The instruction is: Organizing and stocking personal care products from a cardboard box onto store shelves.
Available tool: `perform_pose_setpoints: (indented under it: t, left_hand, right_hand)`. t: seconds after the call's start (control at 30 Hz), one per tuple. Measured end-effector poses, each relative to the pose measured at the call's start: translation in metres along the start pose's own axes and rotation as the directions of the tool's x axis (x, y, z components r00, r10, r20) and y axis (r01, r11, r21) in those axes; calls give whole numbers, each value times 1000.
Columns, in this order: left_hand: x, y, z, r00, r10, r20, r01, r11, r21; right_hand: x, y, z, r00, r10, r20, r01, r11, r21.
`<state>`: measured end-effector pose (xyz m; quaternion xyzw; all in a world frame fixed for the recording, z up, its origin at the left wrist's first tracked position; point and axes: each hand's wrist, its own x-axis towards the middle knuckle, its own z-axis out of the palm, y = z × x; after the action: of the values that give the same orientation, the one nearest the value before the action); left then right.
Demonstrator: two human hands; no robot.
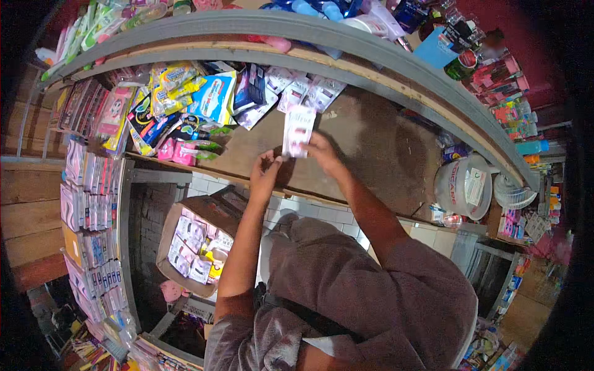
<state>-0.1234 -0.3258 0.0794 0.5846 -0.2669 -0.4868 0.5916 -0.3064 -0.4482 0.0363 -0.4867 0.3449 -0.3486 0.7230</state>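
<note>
My right hand grips a white and pink sachet packet by its lower right side, above the brown wooden shelf board. Beside the packet's lower left corner, my left hand is half curled with nothing visible in it; whether the thumb touches the corner is unclear. Just beyond the held packet lie several similar white and lilac packets. A cardboard box below my left forearm contains more pale packets and a yellow one.
Colourful packs crowd the shelf's left part. A translucent plastic bucket stands at its right end, by a small white fan. A grey upper shelf edge curves overhead, with bottles above. Boxed goods line the left side.
</note>
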Motion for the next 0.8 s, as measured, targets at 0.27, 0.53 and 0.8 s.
perform_pose_setpoints:
  t: [0.27, 0.53, 0.8]
  left_hand:
    - [0, -25, -7, 922, -384, 47, 385, 898, -212]
    - [-19, -41, -14, 955, -296, 22, 284, 890, -356]
    - [-30, -23, -15, 948, -316, -15, 293, 893, -342]
  right_hand:
    - [-22, 19, 15, 965, 213, 155, -160, 942, -294]
    - [137, 31, -12, 830, -302, -469, -162, 674, -721]
    - [185, -9, 27, 641, -146, -754, -466, 706, -533]
